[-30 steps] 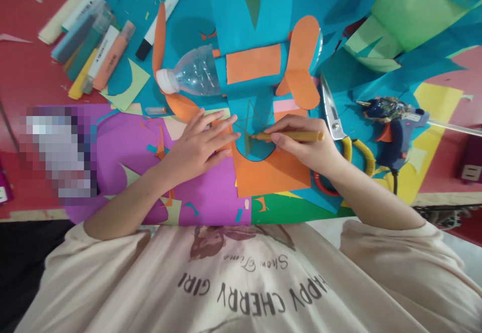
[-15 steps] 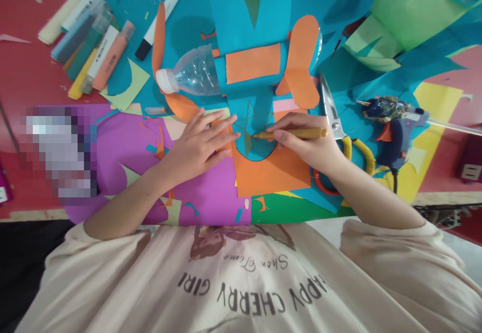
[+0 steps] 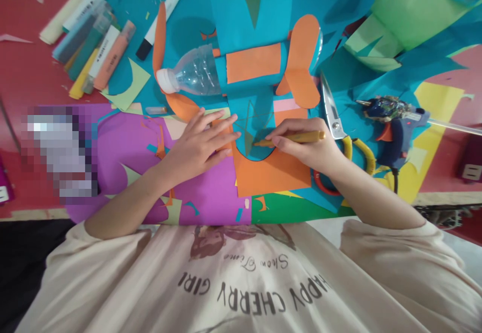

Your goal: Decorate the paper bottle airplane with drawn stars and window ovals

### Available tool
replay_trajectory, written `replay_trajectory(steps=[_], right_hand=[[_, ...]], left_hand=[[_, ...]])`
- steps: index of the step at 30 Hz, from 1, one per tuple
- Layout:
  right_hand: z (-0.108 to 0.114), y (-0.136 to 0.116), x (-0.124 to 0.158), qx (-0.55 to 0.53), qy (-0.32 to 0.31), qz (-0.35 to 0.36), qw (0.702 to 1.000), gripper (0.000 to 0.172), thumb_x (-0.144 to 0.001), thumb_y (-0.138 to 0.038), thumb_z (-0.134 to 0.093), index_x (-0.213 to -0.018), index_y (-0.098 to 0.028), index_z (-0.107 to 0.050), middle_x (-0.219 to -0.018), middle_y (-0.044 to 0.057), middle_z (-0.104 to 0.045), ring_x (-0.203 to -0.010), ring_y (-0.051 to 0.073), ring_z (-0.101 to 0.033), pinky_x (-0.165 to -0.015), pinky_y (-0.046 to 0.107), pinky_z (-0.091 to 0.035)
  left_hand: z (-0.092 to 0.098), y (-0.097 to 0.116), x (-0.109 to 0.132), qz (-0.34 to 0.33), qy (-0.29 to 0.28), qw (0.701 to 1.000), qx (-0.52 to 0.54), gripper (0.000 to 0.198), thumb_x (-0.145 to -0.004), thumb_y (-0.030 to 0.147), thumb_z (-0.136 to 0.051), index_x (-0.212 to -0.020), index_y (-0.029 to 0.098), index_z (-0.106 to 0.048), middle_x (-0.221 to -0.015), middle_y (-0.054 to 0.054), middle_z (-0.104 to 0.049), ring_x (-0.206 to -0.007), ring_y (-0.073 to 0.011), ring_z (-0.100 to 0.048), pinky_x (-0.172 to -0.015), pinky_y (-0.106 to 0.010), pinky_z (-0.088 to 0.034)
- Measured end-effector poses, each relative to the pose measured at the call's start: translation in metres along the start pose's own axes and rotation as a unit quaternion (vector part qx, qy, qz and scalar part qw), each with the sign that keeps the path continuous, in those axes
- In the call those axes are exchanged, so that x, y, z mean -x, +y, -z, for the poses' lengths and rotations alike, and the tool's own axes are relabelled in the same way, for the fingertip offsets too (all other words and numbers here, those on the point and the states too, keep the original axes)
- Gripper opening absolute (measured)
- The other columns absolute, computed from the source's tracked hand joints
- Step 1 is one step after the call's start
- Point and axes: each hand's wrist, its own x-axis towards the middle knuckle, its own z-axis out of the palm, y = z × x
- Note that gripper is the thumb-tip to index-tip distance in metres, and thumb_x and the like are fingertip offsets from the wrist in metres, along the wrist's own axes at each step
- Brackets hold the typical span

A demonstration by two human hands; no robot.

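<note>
My right hand [image 3: 305,144] is closed around a yellow-brown marker [image 3: 297,137] lying nearly level, its tip on a blue paper piece [image 3: 253,122] that carries a drawn star outline partly coloured in. My left hand [image 3: 199,142] lies flat with fingers spread, pressing the left edge of that blue piece and the orange paper [image 3: 271,175] beneath it. A clear plastic bottle [image 3: 192,76] wrapped in blue and orange paper lies just beyond both hands.
Scissors [image 3: 339,127] with yellow handles lie right of my right hand, then a blue glue gun [image 3: 391,117]. Several markers [image 3: 94,41] lie at the far left on the red surface. Purple paper [image 3: 128,142], green paper [image 3: 293,207] and scraps cover the surface.
The marker tip has shifted slightly right and down across the star, and its rear end has tilted up a little. My left hand has stayed put.
</note>
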Motion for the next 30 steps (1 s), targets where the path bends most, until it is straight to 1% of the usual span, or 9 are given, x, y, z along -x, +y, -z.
replay_trajectory(steps=[7,11,15,19,21,23,26,30], right_hand=[[0.0013,0.0002,-0.0014,-0.006,0.008,0.001,1.0,0.023,-0.084,-0.039,-0.069,-0.072,-0.019,-0.073,-0.068,0.003,-0.073,-0.058,0.013,-0.065,-0.053,0.024,-0.05],[0.0004,-0.0004,0.0004,-0.004,-0.015,-0.002,1.0,0.025,-0.085,-0.04,-0.069,-0.076,-0.017,-0.073,-0.07,0.004,-0.074,-0.061,0.015,-0.066,-0.054,0.025,-0.049],[-0.001,-0.0009,0.0022,-0.006,-0.029,0.005,1.0,0.021,-0.085,-0.036,-0.069,-0.077,-0.017,-0.074,-0.071,0.004,-0.074,-0.06,0.014,-0.064,-0.054,0.024,-0.047],[-0.0018,-0.0007,0.0026,-0.005,-0.038,0.001,0.999,0.021,-0.085,-0.035,-0.068,-0.078,-0.017,-0.075,-0.072,0.004,-0.075,-0.061,0.014,-0.065,-0.055,0.025,-0.048],[-0.0011,-0.0002,0.0018,-0.001,-0.023,0.004,1.0,0.021,-0.085,-0.036,-0.068,-0.077,-0.018,-0.075,-0.071,0.003,-0.074,-0.06,0.014,-0.064,-0.054,0.025,-0.048],[0.0003,0.0007,0.0,0.004,0.009,0.01,1.0,0.023,-0.085,-0.038,-0.068,-0.074,-0.019,-0.074,-0.069,0.002,-0.072,-0.059,0.013,-0.063,-0.054,0.025,-0.049],[0.0025,0.0023,-0.0034,0.011,0.051,0.024,0.998,0.028,-0.085,-0.043,-0.067,-0.071,-0.02,-0.072,-0.066,0.002,-0.07,-0.058,0.013,-0.062,-0.056,0.026,-0.051],[0.0032,0.0038,-0.0059,0.013,0.05,0.041,0.998,0.025,-0.085,-0.041,-0.067,-0.074,-0.02,-0.073,-0.066,0.001,-0.07,-0.058,0.012,-0.062,-0.056,0.025,-0.052]], left_hand=[[0.0006,0.0001,-0.0002,0.013,-0.012,1.0,0.013,0.036,-0.106,0.037,-0.041,-0.134,0.024,-0.059,-0.151,-0.007,-0.05,-0.144,-0.0262,-0.039,-0.124,-0.055,-0.024],[0.0005,0.0002,-0.0003,0.007,-0.009,1.0,-0.002,0.038,-0.107,0.039,-0.038,-0.134,0.024,-0.058,-0.151,-0.006,-0.05,-0.144,-0.0251,-0.039,-0.124,-0.053,-0.025],[0.0008,0.0003,0.0003,-0.005,0.001,1.0,-0.005,0.038,-0.107,0.039,-0.036,-0.135,0.023,-0.058,-0.152,-0.007,-0.049,-0.144,-0.0259,-0.04,-0.123,-0.053,-0.027],[0.0007,0.0002,0.0005,-0.004,0.004,1.0,-0.009,0.037,-0.107,0.038,-0.038,-0.134,0.023,-0.058,-0.151,-0.006,-0.05,-0.143,-0.0257,-0.04,-0.123,-0.053,-0.028],[0.0006,0.0001,0.0003,0.003,-0.005,1.0,-0.008,0.037,-0.107,0.038,-0.038,-0.135,0.024,-0.057,-0.151,-0.006,-0.05,-0.144,-0.0254,-0.04,-0.124,-0.053,-0.026],[0.0005,0.0001,0.0,0.011,-0.014,1.0,-0.007,0.037,-0.107,0.039,-0.038,-0.135,0.025,-0.057,-0.151,-0.005,-0.05,-0.144,-0.0252,-0.039,-0.124,-0.054,-0.026],[0.0001,-0.0005,0.0002,0.009,-0.01,1.0,-0.006,0.037,-0.107,0.039,-0.037,-0.134,0.026,-0.058,-0.151,-0.005,-0.05,-0.144,-0.0249,-0.04,-0.124,-0.053,-0.026],[-0.0007,-0.0016,0.0011,-0.006,0.008,1.0,-0.005,0.036,-0.107,0.038,-0.038,-0.134,0.024,-0.057,-0.151,-0.005,-0.05,-0.143,-0.0254,-0.041,-0.124,-0.052,-0.026]])
